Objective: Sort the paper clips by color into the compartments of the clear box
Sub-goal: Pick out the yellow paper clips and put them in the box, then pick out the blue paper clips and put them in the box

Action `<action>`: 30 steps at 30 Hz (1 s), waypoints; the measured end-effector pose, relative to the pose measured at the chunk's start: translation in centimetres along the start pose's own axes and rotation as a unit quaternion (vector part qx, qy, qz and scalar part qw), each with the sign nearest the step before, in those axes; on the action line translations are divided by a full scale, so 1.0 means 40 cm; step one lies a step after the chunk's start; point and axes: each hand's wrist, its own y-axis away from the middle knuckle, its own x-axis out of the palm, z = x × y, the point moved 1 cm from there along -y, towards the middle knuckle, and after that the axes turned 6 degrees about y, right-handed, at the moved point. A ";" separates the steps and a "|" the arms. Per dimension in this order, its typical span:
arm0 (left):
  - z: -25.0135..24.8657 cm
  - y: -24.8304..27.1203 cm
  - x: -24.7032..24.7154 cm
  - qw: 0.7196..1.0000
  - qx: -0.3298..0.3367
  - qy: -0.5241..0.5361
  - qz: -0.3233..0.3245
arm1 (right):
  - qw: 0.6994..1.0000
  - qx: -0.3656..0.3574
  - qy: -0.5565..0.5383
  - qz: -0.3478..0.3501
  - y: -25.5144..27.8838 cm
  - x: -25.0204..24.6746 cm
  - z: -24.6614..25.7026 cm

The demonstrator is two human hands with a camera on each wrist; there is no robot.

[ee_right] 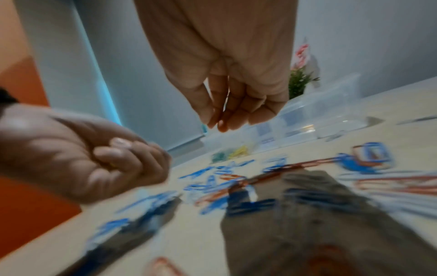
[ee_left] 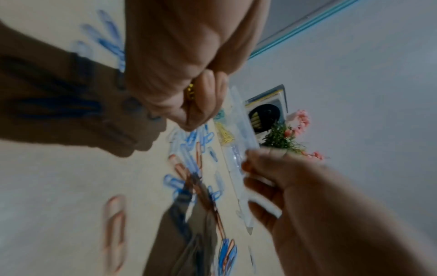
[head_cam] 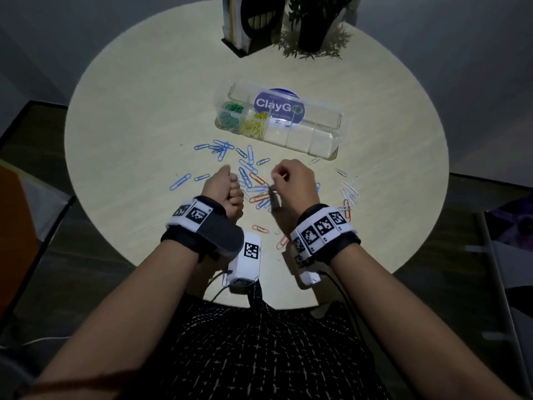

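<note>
1. The round table (head_cam: 121,134) carries everything; a dark book holder (head_cam: 248,24) and a potted plant (head_cam: 314,30) stand at its far edge.
2. The clear box (head_cam: 317,140) lies toward the far side, lid open behind it. Green clips (head_cam: 230,114) fill its leftmost compartment, yellow clips (head_cam: 255,125) the next; the three compartments to the right look empty.
3. The left hand (head_cam: 227,189) hovers near the table's middle, curled into a fist. Only the left wrist view shows something yellow (ee_left: 190,91) tucked between its fingers, probably yellow clips; the head view hides it.
4. The right hand (head_cam: 291,183) hangs just beside it with fingertips drawn together. The head view suggests a pinch on a thin pale clip, but I cannot tell for sure; the right wrist view is too blurred.
5. Loose blue clips (head_cam: 222,147) spread between the box and the hands, orange clips (head_cam: 258,180) among and nearer than them, white clips (head_cam: 349,192) toward the right edge.
6. Judged step: gathering the remaining yellow clips. Next likely calls for carrying the fist over the second compartment and releasing there, clear of the green.
</note>
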 end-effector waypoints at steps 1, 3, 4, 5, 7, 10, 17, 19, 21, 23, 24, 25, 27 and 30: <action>-0.025 -0.009 0.027 0.999 0.036 -0.026 -0.008 | 0.999 0.011 0.036 0.004 -0.015 -0.004 -0.027; -0.091 -0.030 0.089 0.986 0.125 -0.099 -0.040 | 0.994 0.023 0.102 0.034 -0.034 -0.005 -0.070; -0.126 -0.043 0.122 0.972 0.173 -0.146 -0.059 | 0.990 0.022 0.127 0.055 -0.038 -0.003 -0.087; -0.159 -0.056 0.155 0.954 0.217 -0.193 -0.074 | 0.987 0.012 0.144 0.073 -0.040 0.000 -0.098; -0.211 -0.085 0.216 0.914 0.285 -0.271 -0.105 | 0.982 -0.010 0.163 0.090 -0.042 0.008 -0.111; -0.252 -0.119 0.298 0.849 0.341 -0.391 -0.105 | 0.981 -0.020 0.167 0.097 -0.048 0.014 -0.117; -0.241 -0.252 0.321 0.740 0.345 -0.568 -0.106 | 0.979 -0.025 0.163 0.118 -0.058 0.005 -0.115; -0.233 -0.267 0.314 0.720 0.351 -0.589 -0.107 | 0.982 -0.028 0.156 0.108 -0.067 -0.001 -0.104; -0.235 -0.263 0.313 0.729 0.354 -0.576 -0.103 | 0.984 -0.039 0.145 0.092 -0.084 -0.002 -0.086; -0.247 -0.242 0.309 0.750 0.367 -0.540 -0.102 | 0.986 -0.055 0.130 0.086 -0.107 0.003 -0.062; -0.256 -0.231 0.303 0.758 0.381 -0.520 -0.102 | 0.986 -0.065 0.126 0.086 -0.122 0.008 -0.049; -0.265 -0.218 0.292 0.770 0.395 -0.492 -0.096 | 0.985 -0.075 0.127 0.089 -0.136 0.015 -0.036; -0.283 -0.192 0.255 0.816 0.409 -0.402 -0.073 | 0.981 -0.093 0.140 0.096 -0.164 0.034 -0.015; -0.298 -0.142 0.167 0.885 0.388 -0.248 -0.066 | 0.971 -0.106 0.182 0.115 -0.193 0.070 0.004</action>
